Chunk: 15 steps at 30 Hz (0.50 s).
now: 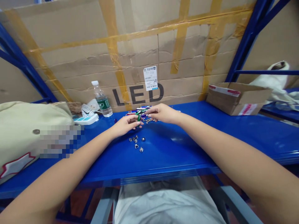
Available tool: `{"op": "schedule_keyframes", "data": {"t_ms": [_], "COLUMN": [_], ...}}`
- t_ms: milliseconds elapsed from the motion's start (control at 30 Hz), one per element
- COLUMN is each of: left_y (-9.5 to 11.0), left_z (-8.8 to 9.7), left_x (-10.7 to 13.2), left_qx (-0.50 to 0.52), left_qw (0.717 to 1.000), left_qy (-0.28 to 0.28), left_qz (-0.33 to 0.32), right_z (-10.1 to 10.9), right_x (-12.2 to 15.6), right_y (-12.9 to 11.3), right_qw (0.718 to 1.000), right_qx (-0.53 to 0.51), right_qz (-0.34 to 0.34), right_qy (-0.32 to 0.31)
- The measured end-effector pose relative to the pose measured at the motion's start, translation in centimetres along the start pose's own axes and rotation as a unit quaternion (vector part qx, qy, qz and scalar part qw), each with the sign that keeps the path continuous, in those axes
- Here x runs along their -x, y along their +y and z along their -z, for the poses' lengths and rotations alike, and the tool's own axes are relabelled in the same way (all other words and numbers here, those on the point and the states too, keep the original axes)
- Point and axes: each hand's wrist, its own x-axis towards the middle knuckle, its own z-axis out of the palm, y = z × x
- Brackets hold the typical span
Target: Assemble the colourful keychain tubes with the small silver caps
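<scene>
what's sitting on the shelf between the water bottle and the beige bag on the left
In the head view, a white power strip with a white plug and cord lies between the water bottle and the beige bag, on the blue shelf.

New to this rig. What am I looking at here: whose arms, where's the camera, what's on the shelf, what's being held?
There is no machine here. It is one picture from a camera worn on a person's head, looking forward and down, so the two bare arms reaching in from the bottom are the wearer's own.

The left hand and right hand meet over a glossy blue metal shelf. Between their fingertips is a small green cylindrical piece; which hand actually grips it is too small to tell. Behind the hands lies a pile of small coloured tubes, and in front a scatter of small silver metal parts.

Also on the shelf are a clear plastic water bottle, a white power strip, a cream fabric bag and an open brown cardboard box. A taped cardboard wall printed "LED" stands behind.
</scene>
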Motion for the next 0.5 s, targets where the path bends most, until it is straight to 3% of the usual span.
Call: {"op": "schedule_keyframes", "data": {"t_ms": [200,500], "left_y": [0.56,0.06], "left_z": [-0.49,-0.42], "left_x": [0.17,0.15], "left_qx": [0.012,-0.035], "left_qw": [1.0,0.999], "left_qy": [-0.022,-0.029], "left_qz": [0.012,-0.002], "right_z": [0.09,0.21], "right_x": [0.18,0.57], "right_y": [-0.54,-0.73], "right_qw": [0.996,0.994], "right_qx": [0.03,0.075], "right_qz": [0.04,0.066], "right_qy": [0.079,0.049]}}
